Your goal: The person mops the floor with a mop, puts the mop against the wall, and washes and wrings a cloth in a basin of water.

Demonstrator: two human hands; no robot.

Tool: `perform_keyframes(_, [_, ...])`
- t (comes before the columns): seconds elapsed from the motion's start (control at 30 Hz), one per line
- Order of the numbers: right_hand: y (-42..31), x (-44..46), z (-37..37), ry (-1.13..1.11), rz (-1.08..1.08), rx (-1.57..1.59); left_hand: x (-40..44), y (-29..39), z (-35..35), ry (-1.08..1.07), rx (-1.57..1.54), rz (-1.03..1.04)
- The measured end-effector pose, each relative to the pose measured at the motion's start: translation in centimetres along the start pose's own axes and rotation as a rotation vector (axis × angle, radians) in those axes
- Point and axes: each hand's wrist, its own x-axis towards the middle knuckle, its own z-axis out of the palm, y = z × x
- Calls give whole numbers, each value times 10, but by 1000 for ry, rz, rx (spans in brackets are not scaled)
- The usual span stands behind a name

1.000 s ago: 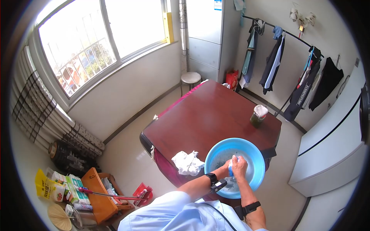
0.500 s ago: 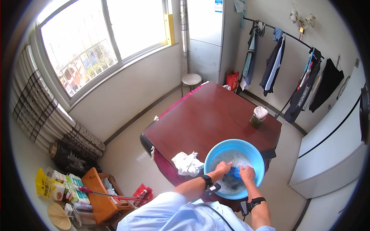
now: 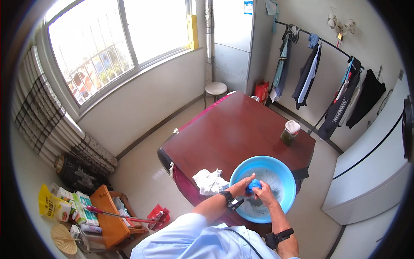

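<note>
A light blue basin (image 3: pixel 289 172) of sudsy water stands at the near edge of the dark red table (image 3: pixel 224 129). Over the water, my left hand (image 3: pixel 242 185) holds one side of a bunched blue cloth (image 3: pixel 253 185). The fingers of my right hand (image 3: pixel 265 193) are closed on the cloth's other side, so the two hands almost meet. Left of the basin lies a crumpled white cloth (image 3: pixel 210 181).
A jar with a white cover (image 3: pixel 290 132) stands on the table's right part. Beyond the table are a round stool (image 3: pixel 216 89) and a clothes rack (image 3: pixel 319 38). A wooden cabinet (image 3: pixel 108 218) with packages and a red dustpan (image 3: pixel 158 218) are at the lower left.
The blue cloth, stretched between my separated hands half a second ago, is now bunched up. My hands have come together and moved slightly left in the basin.
</note>
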Motion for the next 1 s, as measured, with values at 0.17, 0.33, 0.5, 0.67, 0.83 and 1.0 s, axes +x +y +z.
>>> perform_keyframes(0.17, [-29, 6, 19, 263, -153, -414, 6, -9, 32, 34, 31, -81])
perform_keyframes(0.33, [13, 24, 16, 546, -115, -608, 28, 5, 46, -190, -142, -304])
perform_keyframes(0.5, [62, 32, -18, 572, -11, -644, 38, 6, 73, -77, -216, -537])
perform_keyframes(0.67, [77, 11, -50, 401, 192, -891, 56, 68, 27, -10, -243, -1064])
perform_keyframes(0.83, [70, -3, -52, 329, 264, -1007, 51, 63, -1, -152, -133, -1106])
perform_keyframes(1.0, [86, 11, -26, 134, 220, -680, 37, 63, -3, -148, -409, -1016])
